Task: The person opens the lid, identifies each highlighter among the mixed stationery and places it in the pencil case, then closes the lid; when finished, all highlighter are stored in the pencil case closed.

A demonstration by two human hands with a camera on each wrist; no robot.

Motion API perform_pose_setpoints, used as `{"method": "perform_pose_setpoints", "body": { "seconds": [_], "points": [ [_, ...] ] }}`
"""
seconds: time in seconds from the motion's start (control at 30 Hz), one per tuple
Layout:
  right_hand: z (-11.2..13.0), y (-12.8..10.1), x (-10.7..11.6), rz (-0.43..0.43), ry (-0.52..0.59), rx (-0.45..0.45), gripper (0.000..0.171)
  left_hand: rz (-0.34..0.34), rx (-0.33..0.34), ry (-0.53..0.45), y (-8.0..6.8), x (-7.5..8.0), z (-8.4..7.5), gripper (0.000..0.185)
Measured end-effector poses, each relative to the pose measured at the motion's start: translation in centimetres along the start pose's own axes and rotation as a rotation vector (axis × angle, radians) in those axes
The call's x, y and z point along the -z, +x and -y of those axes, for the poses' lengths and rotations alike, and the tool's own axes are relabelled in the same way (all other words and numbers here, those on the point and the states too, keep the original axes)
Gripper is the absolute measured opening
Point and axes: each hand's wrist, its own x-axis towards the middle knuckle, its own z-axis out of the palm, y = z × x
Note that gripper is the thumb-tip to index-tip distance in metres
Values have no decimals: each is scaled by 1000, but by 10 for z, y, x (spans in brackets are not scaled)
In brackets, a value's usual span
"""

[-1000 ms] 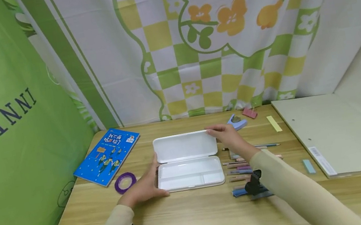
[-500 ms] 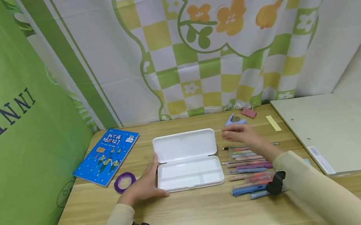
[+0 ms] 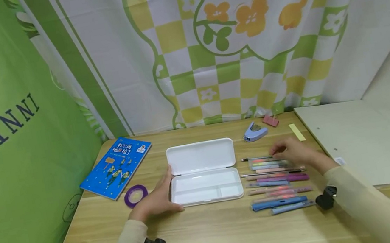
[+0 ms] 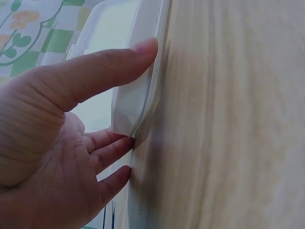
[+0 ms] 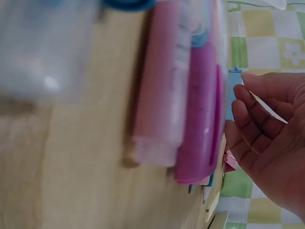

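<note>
A white pencil case (image 3: 201, 157) lies with its lid raised, its divided lower tray bare inside. My left hand (image 3: 157, 197) holds its left end, the thumb at the front edge and the fingertips against the end wall, as the left wrist view shows. Over the right ends of a row of pens hovers my right hand (image 3: 297, 153), fingers loosely bent; no object shows between them in the right wrist view. Beside its fingertips is a dark pencil (image 3: 256, 158), its right end hidden by the hand. Below are highlighters (image 3: 268, 163), a purple pen (image 3: 295, 177) and a blue pen (image 3: 280, 202).
A blue book (image 3: 116, 168) and a purple tape roll (image 3: 135, 196) lie left of the case. Behind the pens sit a lilac stapler-like object (image 3: 255, 133) and a pink clip (image 3: 270, 121). A yellow strip (image 3: 296, 132) lies near a large cream board (image 3: 369, 144) at right.
My right hand has let go of the case's lid and moved right, to above the right ends of the pens. The lid stays raised; my left hand keeps its place on the case.
</note>
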Motion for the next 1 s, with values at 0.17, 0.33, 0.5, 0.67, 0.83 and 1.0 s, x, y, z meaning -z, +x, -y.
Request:
{"method": "perform_pose_setpoints", "body": {
  "seconds": [0.17,0.33,0.5,0.67,0.83,1.0],
  "points": [
    [-5,-1,-2,-2,-38,51,8,4,6,-5,0,0,-1,130],
    [-9,-3,-3,-7,-65,67,11,8,22,-8,-1,-1,1,130],
    [-11,-3,-4,-10,-70,56,11,7,23,-2,-1,-1,1,129],
    [-10,-2,-4,-11,-85,81,11,0,15,-7,-1,-1,1,129],
    [-11,-1,-4,-5,-95,94,11,-2,12,-11,-1,-1,0,129],
    [-15,-1,-4,-3,-100,119,11,1,17,-15,0,-1,0,129]
  ]
}}
